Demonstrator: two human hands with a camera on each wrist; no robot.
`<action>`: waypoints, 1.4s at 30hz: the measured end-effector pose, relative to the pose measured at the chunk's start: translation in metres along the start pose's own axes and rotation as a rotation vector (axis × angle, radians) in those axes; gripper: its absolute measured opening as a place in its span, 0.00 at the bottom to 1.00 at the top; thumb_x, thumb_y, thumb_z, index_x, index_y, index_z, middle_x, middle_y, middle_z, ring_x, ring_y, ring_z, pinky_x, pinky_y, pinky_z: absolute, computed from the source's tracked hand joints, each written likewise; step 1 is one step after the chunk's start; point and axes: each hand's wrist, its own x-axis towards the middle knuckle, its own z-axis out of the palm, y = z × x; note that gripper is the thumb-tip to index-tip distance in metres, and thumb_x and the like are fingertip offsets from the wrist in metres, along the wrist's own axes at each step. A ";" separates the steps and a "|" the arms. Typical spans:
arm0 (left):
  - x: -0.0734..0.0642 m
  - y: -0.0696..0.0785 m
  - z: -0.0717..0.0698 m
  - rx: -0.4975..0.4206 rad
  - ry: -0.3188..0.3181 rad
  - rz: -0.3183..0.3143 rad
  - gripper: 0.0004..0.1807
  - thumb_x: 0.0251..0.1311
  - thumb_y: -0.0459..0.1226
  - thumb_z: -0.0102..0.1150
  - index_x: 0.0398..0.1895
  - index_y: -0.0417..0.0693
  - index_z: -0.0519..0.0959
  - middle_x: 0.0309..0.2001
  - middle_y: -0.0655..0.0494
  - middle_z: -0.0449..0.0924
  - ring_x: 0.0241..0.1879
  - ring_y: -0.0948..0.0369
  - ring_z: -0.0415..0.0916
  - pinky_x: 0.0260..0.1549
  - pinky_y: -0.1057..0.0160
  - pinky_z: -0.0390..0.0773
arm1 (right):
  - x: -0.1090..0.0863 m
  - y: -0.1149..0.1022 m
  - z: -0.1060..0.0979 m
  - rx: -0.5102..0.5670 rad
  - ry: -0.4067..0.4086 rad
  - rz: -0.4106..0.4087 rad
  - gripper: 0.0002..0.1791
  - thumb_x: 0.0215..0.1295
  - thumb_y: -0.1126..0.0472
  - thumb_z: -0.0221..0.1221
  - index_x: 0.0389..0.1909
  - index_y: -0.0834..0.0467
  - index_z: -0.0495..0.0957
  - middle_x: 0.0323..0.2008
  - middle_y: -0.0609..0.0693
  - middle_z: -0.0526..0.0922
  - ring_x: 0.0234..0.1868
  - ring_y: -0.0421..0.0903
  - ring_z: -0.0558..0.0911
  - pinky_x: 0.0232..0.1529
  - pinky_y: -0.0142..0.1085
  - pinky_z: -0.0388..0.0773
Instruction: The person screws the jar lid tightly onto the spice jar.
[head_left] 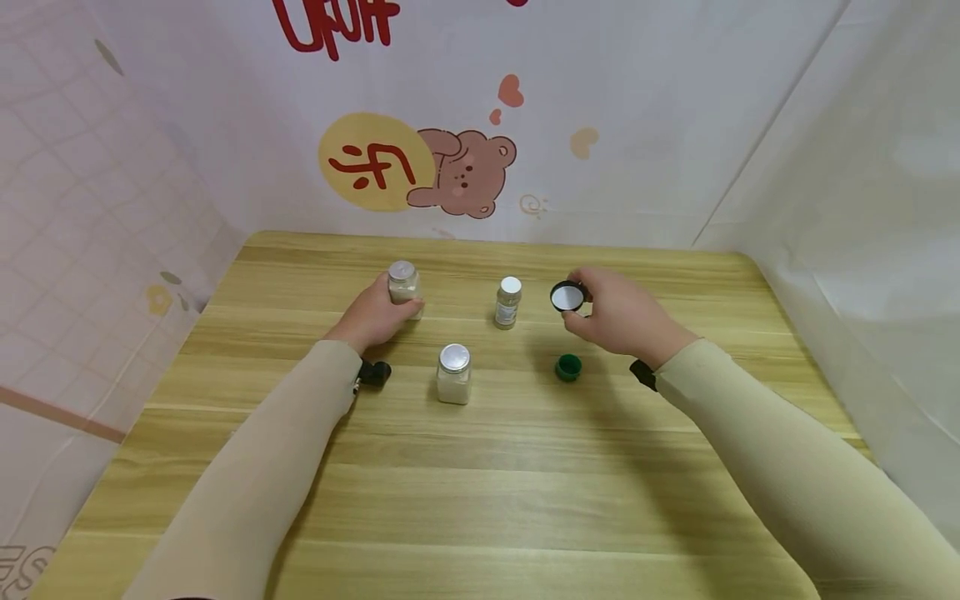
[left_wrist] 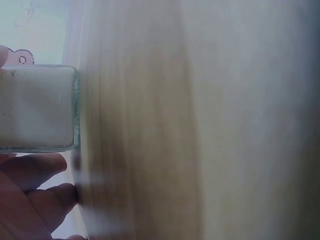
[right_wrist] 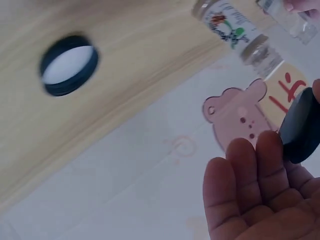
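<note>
My left hand (head_left: 378, 315) grips a square glass jar (head_left: 405, 282) with a silvery lid at the back left. Pale contents fill the jar, whose flat base shows close over the wood in the left wrist view. On the right, my right hand (head_left: 626, 312) pinches a round black lid (head_left: 567, 297) by its rim, white inside turned toward the head camera. Below that hand a green lid (head_left: 568, 367) lies on the table. Between the hands stands a small labelled bottle (head_left: 507, 304) with a white cap. A second square jar (head_left: 453, 379), silver-lidded, stands upright nearer the front.
All of this is on a wood-grain table (head_left: 465, 508). A white curtain (head_left: 645, 117) printed with a pink bear hangs along the table's back edge, and pale sheets (head_left: 870, 250) close off both sides.
</note>
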 end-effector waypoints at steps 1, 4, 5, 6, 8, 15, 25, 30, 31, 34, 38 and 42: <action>0.000 0.000 0.000 0.002 0.000 0.001 0.45 0.74 0.55 0.58 0.84 0.45 0.51 0.79 0.41 0.64 0.79 0.42 0.62 0.79 0.38 0.58 | 0.004 -0.004 0.000 0.005 0.007 -0.008 0.17 0.67 0.56 0.63 0.52 0.60 0.77 0.48 0.55 0.85 0.52 0.55 0.84 0.56 0.51 0.80; 0.001 0.000 0.000 0.009 0.000 0.002 0.45 0.74 0.55 0.58 0.84 0.45 0.51 0.79 0.41 0.64 0.79 0.42 0.62 0.79 0.38 0.58 | 0.015 -0.016 0.000 0.003 0.016 -0.023 0.19 0.67 0.56 0.65 0.54 0.62 0.77 0.49 0.55 0.84 0.53 0.55 0.84 0.58 0.51 0.81; 0.001 0.000 0.000 0.009 0.001 0.002 0.46 0.74 0.54 0.58 0.84 0.45 0.51 0.79 0.41 0.64 0.79 0.42 0.62 0.79 0.38 0.58 | 0.018 -0.020 0.000 0.003 0.020 -0.025 0.20 0.67 0.55 0.65 0.54 0.61 0.77 0.49 0.55 0.84 0.52 0.54 0.84 0.57 0.50 0.81; 0.001 0.000 0.000 0.007 0.001 0.003 0.46 0.74 0.54 0.58 0.84 0.45 0.51 0.79 0.41 0.64 0.79 0.42 0.62 0.79 0.38 0.58 | 0.021 -0.023 0.000 0.007 0.021 -0.030 0.19 0.67 0.56 0.65 0.54 0.61 0.77 0.49 0.55 0.84 0.52 0.54 0.84 0.58 0.50 0.81; 0.001 0.001 0.000 0.006 0.001 0.005 0.45 0.74 0.54 0.58 0.84 0.44 0.51 0.79 0.41 0.64 0.78 0.42 0.62 0.79 0.38 0.58 | 0.027 -0.030 0.000 0.001 0.024 -0.041 0.19 0.67 0.55 0.65 0.53 0.61 0.77 0.49 0.54 0.84 0.51 0.54 0.83 0.57 0.49 0.80; -0.002 0.004 -0.001 -0.002 -0.001 0.008 0.45 0.74 0.53 0.59 0.83 0.44 0.52 0.78 0.40 0.64 0.78 0.41 0.62 0.78 0.38 0.59 | 0.051 -0.048 0.005 0.016 0.017 -0.087 0.18 0.66 0.55 0.66 0.50 0.60 0.77 0.48 0.54 0.83 0.51 0.52 0.82 0.58 0.47 0.79; 0.000 0.004 0.000 0.005 -0.002 0.002 0.46 0.74 0.53 0.58 0.85 0.46 0.50 0.79 0.41 0.64 0.79 0.41 0.61 0.79 0.38 0.58 | 0.075 -0.066 0.015 -0.009 0.018 -0.131 0.18 0.67 0.55 0.65 0.52 0.61 0.78 0.48 0.54 0.83 0.49 0.51 0.79 0.57 0.45 0.78; 0.000 0.006 0.000 -0.001 0.000 -0.001 0.45 0.74 0.53 0.58 0.84 0.45 0.50 0.79 0.41 0.64 0.79 0.41 0.61 0.79 0.38 0.57 | 0.084 -0.074 0.017 -0.024 0.011 -0.140 0.21 0.68 0.54 0.65 0.55 0.61 0.78 0.50 0.53 0.83 0.52 0.50 0.80 0.59 0.44 0.78; 0.000 0.006 0.000 -0.004 0.001 -0.003 0.45 0.74 0.53 0.58 0.84 0.45 0.50 0.79 0.40 0.64 0.79 0.41 0.62 0.79 0.38 0.57 | 0.085 -0.076 0.017 -0.026 0.007 -0.139 0.21 0.68 0.54 0.65 0.56 0.61 0.78 0.51 0.53 0.82 0.52 0.50 0.79 0.60 0.44 0.78; 0.001 0.007 0.000 -0.010 0.005 -0.005 0.45 0.73 0.52 0.59 0.83 0.44 0.51 0.78 0.40 0.64 0.78 0.42 0.62 0.79 0.39 0.58 | 0.090 -0.081 0.018 -0.031 -0.010 -0.125 0.21 0.69 0.53 0.65 0.57 0.60 0.77 0.52 0.53 0.82 0.54 0.49 0.79 0.61 0.44 0.78; 0.001 0.007 0.000 -0.010 0.005 -0.006 0.44 0.73 0.52 0.59 0.83 0.44 0.53 0.78 0.40 0.65 0.78 0.42 0.63 0.79 0.39 0.58 | 0.097 -0.088 0.018 -0.039 -0.024 -0.120 0.20 0.69 0.52 0.65 0.55 0.59 0.78 0.51 0.51 0.82 0.53 0.49 0.79 0.61 0.43 0.78; 0.002 0.007 0.000 -0.011 0.000 -0.013 0.44 0.73 0.53 0.60 0.82 0.45 0.54 0.77 0.41 0.66 0.77 0.42 0.64 0.79 0.39 0.58 | 0.102 -0.096 0.019 -0.058 -0.036 -0.146 0.19 0.69 0.53 0.64 0.54 0.59 0.78 0.49 0.50 0.82 0.54 0.48 0.79 0.62 0.43 0.78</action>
